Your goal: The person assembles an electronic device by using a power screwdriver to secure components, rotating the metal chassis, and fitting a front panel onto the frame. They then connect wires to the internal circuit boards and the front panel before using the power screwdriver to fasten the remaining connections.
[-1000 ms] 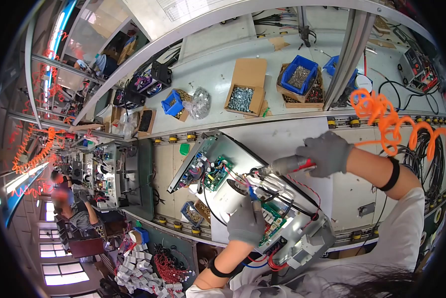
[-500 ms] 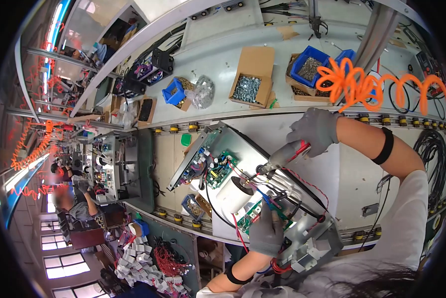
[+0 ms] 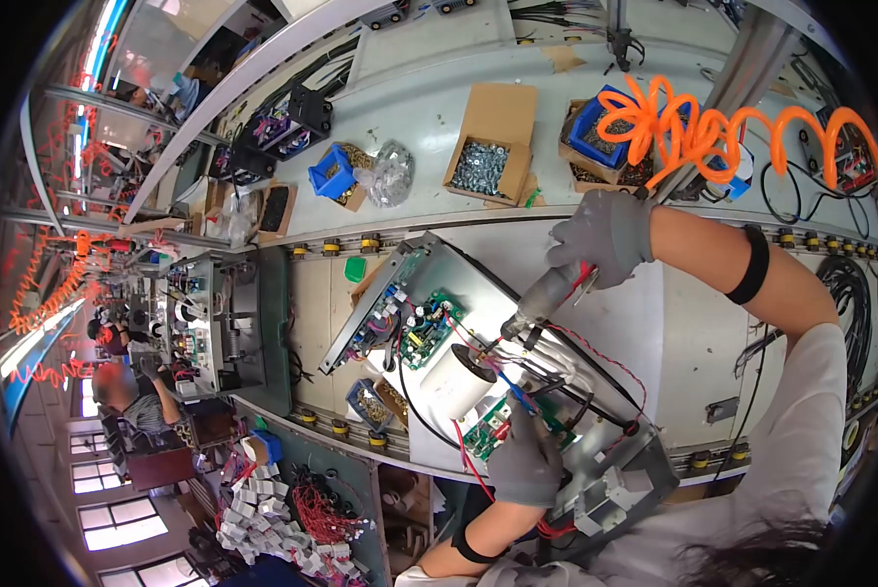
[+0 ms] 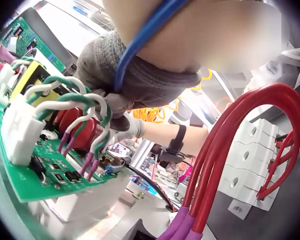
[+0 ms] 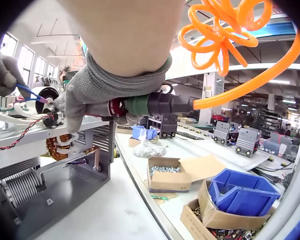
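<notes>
The gloved right hand (image 3: 600, 238) grips a grey and red air tool (image 3: 540, 297), its tip down at the terminals beside a white cylinder (image 3: 456, 383). In the right wrist view the right hand (image 5: 112, 90) wraps the tool, whose rear joins an orange coiled hose (image 5: 250, 89). The gloved left hand (image 3: 525, 462) pinches a blue wire (image 3: 520, 395) above a green circuit board (image 3: 488, 430). In the left wrist view, the left hand (image 4: 115, 75) is beyond green-and-white twisted wires (image 4: 65, 102); its fingertips are partly hidden. All parts belong to an opened metal chassis (image 3: 478, 293).
Behind the chassis are a carton of screws (image 3: 480, 168), a blue bin (image 3: 332, 172) and a plastic bag (image 3: 390, 174). Rollers line the bench edges. White parts (image 3: 263, 519) and red wires lie on a green side table (image 3: 341, 460). Another person (image 3: 145, 396) sits at far left.
Over the last second the left hand has moved down and right, with the blue wire still pinched. The right hand and tool have moved up and left, and the orange hose has shifted left.
</notes>
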`<state>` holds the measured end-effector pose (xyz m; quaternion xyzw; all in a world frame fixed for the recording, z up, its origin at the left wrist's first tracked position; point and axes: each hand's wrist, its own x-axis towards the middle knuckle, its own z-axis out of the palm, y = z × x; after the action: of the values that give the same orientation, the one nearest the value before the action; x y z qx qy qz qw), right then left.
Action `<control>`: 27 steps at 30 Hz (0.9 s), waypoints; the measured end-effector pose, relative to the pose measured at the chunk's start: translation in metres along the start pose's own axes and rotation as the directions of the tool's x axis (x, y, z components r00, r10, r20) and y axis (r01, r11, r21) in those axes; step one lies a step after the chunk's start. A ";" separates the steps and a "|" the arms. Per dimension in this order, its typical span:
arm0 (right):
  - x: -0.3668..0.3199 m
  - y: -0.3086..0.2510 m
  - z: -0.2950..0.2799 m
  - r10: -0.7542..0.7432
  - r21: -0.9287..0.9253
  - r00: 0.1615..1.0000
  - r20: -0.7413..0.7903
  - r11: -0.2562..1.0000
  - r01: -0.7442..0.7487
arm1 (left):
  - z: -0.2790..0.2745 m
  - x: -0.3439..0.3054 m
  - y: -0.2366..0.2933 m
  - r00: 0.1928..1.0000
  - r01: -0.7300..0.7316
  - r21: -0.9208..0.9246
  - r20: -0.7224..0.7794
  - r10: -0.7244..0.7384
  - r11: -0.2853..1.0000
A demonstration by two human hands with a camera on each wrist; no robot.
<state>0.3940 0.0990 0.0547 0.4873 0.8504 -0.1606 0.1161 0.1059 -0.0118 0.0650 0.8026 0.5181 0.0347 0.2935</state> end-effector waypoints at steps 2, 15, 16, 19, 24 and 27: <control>0.003 0.002 -0.004 -0.015 0.004 1.000 0.009 1.000 0.015 | 0.002 -0.001 -0.002 1.000 0.019 -0.005 0.008 -0.019 1.000; 0.026 0.003 -0.002 -0.054 0.051 0.998 0.020 0.997 0.053 | 0.008 0.000 -0.001 0.998 0.063 0.000 -0.006 -0.063 0.998; 0.028 0.003 -0.003 -0.056 0.054 0.998 0.022 0.997 0.055 | 0.009 0.000 -0.002 0.997 0.081 0.001 0.018 -0.081 0.997; 0.034 0.005 -0.009 -0.077 0.043 0.997 0.023 0.996 0.076 | 0.006 0.001 0.000 0.994 0.103 -0.020 0.021 -0.103 0.994; 0.043 0.005 -0.027 -0.135 -0.055 0.987 0.087 0.989 0.140 | 0.004 0.000 -0.004 0.993 0.109 -0.034 0.049 -0.108 0.993; 0.043 0.003 -0.029 -0.132 -0.074 0.986 0.107 0.987 0.140 | -0.024 0.004 -0.003 0.993 0.087 -0.043 0.080 -0.083 0.995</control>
<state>0.3741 0.1456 0.0659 0.4142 0.8806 -0.1581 0.1675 0.0968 0.0028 0.0826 0.7736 0.5391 0.0026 0.3332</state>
